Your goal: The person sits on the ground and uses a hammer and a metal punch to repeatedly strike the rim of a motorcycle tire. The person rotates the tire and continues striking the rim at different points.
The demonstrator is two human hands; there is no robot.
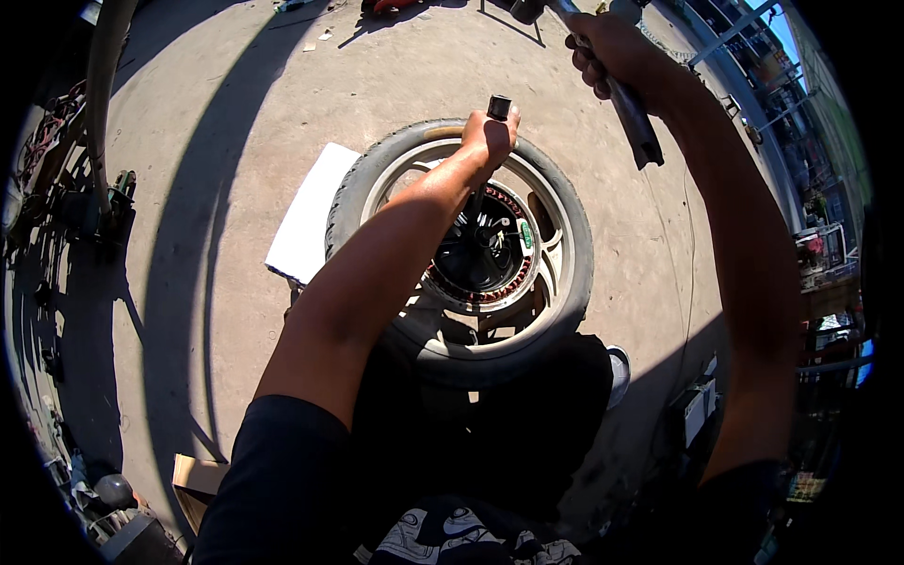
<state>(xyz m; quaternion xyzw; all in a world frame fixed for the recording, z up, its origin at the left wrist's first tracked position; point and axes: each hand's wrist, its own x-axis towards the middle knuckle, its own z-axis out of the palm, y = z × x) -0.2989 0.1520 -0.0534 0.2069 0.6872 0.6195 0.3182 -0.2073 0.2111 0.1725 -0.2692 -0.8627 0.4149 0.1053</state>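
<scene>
A wheel with a black tyre (pixel 576 282) and pale spoked rim lies flat in front of me, its hub motor (pixel 504 268) exposed with copper windings round a black centre. My left hand (pixel 490 137) is closed round an upright dark metal bar (pixel 500 106); the bar's top sticks out above the fist and its lower part runs down toward the hub's centre. Whether its tip touches the hub is hard to see. Up at the right, my right hand (pixel 617 55) grips the metal handle of a raised hammer (pixel 633 122); its head is partly cut off by the upper edge.
A white board or box (pixel 315 212) sits beside the wheel's left side. At lower left stands an open cardboard box (pixel 193 476). Metal parts and clutter (pixel 104 212) line the left, with a post (pixel 104 104) there. My knees are against the wheel's near side; a shoe (pixel 618 375) shows at right.
</scene>
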